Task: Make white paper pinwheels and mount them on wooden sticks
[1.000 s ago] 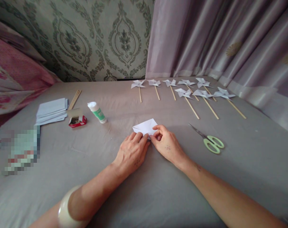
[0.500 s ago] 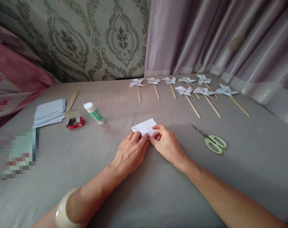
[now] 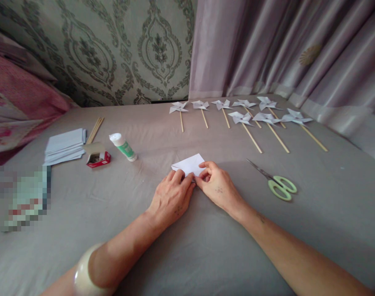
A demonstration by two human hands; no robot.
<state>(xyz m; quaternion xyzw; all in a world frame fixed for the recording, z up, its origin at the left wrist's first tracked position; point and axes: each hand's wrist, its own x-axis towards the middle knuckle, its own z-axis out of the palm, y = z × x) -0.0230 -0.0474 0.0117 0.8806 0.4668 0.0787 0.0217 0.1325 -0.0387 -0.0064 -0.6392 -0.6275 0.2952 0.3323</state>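
A small folded sheet of white paper lies on the grey cloth in front of me, creased near its left corner. My left hand presses on its near left part with bent fingers. At its near right edge, my right hand pinches the paper between thumb and fingers. The fingertips of both hands almost meet and hide the near edge. To the right of my hands lie scissors with pale green handles. A white and green glue stick lies to the left, beyond my left hand.
Several white paper pinwheels on wooden sticks lie at the back right. At the left are a stack of white paper, thin wooden sticks, a small red box of metal bits, and a blurred-out packet. Curtains hang behind.
Both hands stay on the paper in nearly the same pose. The whole view has shifted very slightly; nothing else has visibly moved.
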